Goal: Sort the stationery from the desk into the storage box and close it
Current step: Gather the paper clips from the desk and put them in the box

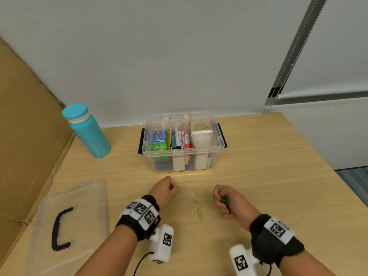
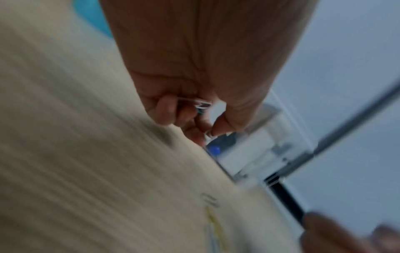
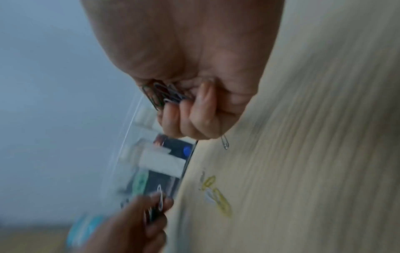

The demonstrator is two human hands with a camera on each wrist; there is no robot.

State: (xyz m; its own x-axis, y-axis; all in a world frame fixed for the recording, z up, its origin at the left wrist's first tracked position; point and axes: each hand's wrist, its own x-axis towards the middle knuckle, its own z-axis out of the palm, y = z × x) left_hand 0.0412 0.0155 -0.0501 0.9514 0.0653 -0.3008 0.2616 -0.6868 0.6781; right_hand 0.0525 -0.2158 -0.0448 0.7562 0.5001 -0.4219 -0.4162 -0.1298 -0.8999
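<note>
The clear storage box [image 1: 217, 150] stands open at the back of the desk, with markers, green cases and white card dividers inside. Its clear lid [image 1: 95, 196] with a black handle lies at the front left. Several yellow and white paper clips [image 1: 196, 206] lie on the desk between my hands. My left hand [image 1: 167, 188] is curled into a fist around paper clips [image 2: 202, 104]. My right hand [image 1: 226, 202] grips a bunch of dark paper clips [image 3: 162, 94], and one silver clip [image 3: 225, 142] hangs below its fingers.
A teal water bottle [image 1: 87, 130] stands at the back left. Brown cardboard [image 1: 25, 136] borders the desk's left side. The desk's right edge [image 1: 328, 170] drops to the floor. A grey wall rises behind the box.
</note>
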